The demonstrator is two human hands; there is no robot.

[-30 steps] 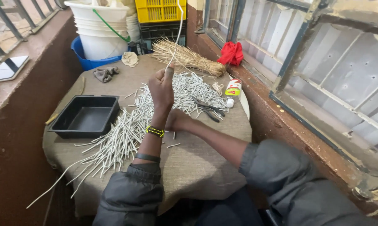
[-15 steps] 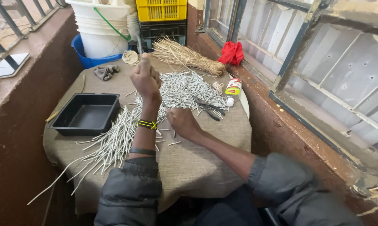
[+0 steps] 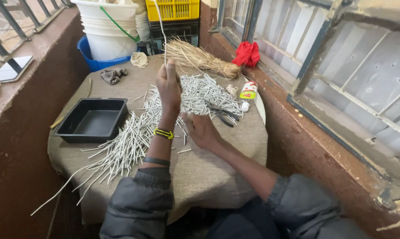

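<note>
My left hand (image 3: 169, 86) is raised above the table, pinching a long thin white stick (image 3: 161, 31) that rises toward the top of the view. My right hand (image 3: 201, 130) hovers low over the burlap cloth (image 3: 209, 177) with fingers spread, holding nothing. A large pile of white sticks (image 3: 138, 132) spreads across the cloth beneath and to the left of both hands. A yellow and a black band circle my left wrist. Pliers (image 3: 222, 114) lie on the sticks just beyond my right hand.
A black tray (image 3: 93, 120) sits left on the table. A glue bottle (image 3: 248, 94), straw bundle (image 3: 202, 57) and red cloth (image 3: 247, 54) lie toward the window wall. White buckets (image 3: 105, 26), a blue basin (image 3: 94, 62) and a yellow crate (image 3: 173, 9) stand behind. A low wall runs along the left.
My left hand has stayed raised with the stick and drifted slightly. My right hand has let go of the left wrist area and spread open over the cloth.
</note>
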